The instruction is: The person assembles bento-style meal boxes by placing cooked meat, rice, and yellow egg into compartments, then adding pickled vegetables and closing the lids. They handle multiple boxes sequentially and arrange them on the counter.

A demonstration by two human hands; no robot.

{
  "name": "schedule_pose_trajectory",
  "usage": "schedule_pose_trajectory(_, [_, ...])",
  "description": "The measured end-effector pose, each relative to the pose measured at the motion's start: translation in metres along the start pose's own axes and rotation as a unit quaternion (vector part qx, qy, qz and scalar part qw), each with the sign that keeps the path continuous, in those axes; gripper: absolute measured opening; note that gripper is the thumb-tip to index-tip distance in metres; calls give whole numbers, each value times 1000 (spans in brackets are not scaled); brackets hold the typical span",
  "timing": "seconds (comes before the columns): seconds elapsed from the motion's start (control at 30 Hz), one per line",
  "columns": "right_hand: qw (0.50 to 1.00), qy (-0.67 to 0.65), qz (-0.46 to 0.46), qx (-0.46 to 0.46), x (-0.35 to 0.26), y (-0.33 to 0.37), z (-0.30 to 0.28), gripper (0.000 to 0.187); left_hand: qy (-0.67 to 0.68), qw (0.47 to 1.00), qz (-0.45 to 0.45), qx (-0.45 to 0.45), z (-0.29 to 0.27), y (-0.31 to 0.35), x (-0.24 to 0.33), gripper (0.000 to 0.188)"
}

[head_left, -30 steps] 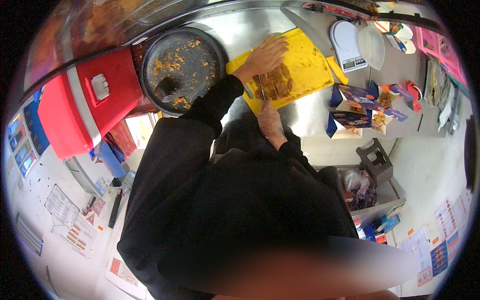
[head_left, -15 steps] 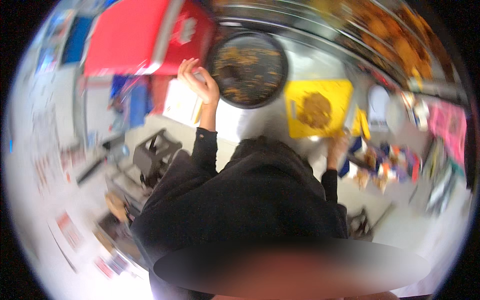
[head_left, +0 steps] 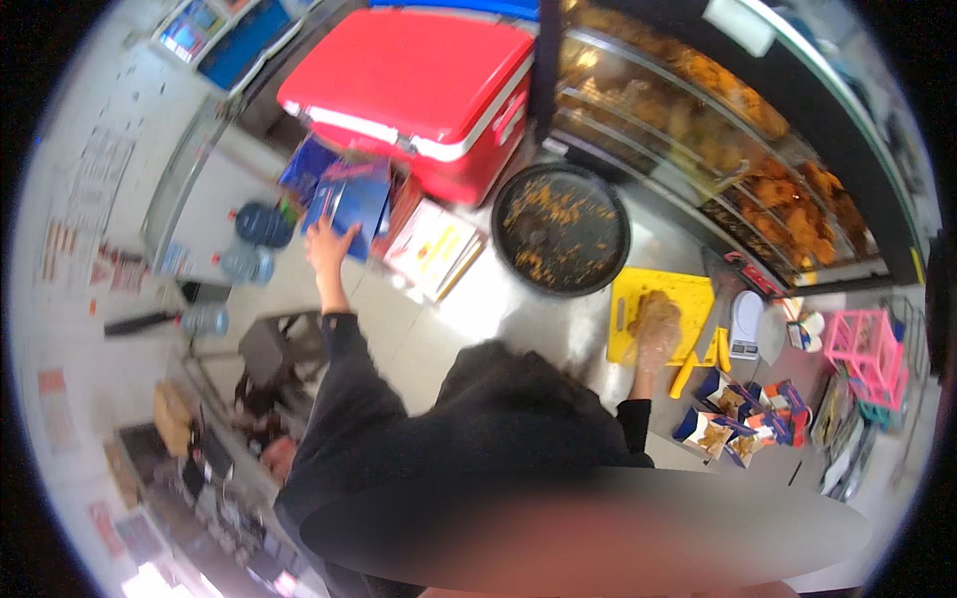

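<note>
My left hand reaches to a blue cardboard box at the left, thumb and fingers at its near edge. More dark blue and red cartons lie around that box. My right hand, in a clear plastic glove, is closed over a brown fried cutlet on the yellow cutting board. Most of the cutlet is hidden under the glove. Just right of the board lies a broad knife with a yellow handle.
A round black pan with crumbs stands mid-counter, a red cooler behind it. Printed paper boxes are stacked left of it. A lit display case borders the back right. A white scale, filled snack boxes and a pink basket stand right.
My left hand has gone from the air near the pan and cooler to the blue box. My right hand has moved from beside the knife onto the cutlet. The view has turned.
</note>
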State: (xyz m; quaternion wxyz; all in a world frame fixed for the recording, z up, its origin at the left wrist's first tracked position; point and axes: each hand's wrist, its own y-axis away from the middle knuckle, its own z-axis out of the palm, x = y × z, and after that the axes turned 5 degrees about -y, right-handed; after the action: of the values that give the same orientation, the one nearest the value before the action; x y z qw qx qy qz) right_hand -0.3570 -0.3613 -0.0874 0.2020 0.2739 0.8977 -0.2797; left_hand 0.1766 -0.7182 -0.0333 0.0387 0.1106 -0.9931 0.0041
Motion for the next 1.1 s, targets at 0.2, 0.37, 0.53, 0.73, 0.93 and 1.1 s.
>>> schedule_pose_trajectory(0.2, [989, -37, 139, -22, -88, -10, 19, 33, 17, 999, 19, -32, 8, 24, 40, 118])
schedule_pose_trajectory(0.37, [965, -112, 214, -102, -145, -11, 8, 33, 38, 994, 1, -99, -28, 26, 47, 128])
schedule_pose_trajectory(0.53, [971, -97, 38, -216, -142, -12, -13, 34, 25, 973, 84, -214, -116, 60, 7, 133])
schedule_pose_trajectory(0.73, [845, -331, 109, -407, -168, -8, -9, 55, 214, 893, 296, -263, -179, 143, -5, 122])
schedule_pose_trajectory(0.93, [607, -623, 319, -376, -236, -53, -26, 66, 147, 801, 571, -103, -145, 194, 114, 118])
schedule_pose_trajectory(1.1, [698, -471, 294, -451, -218, -83, -56, 46, 67, 716, 695, 11, -115, 200, 140, 92])
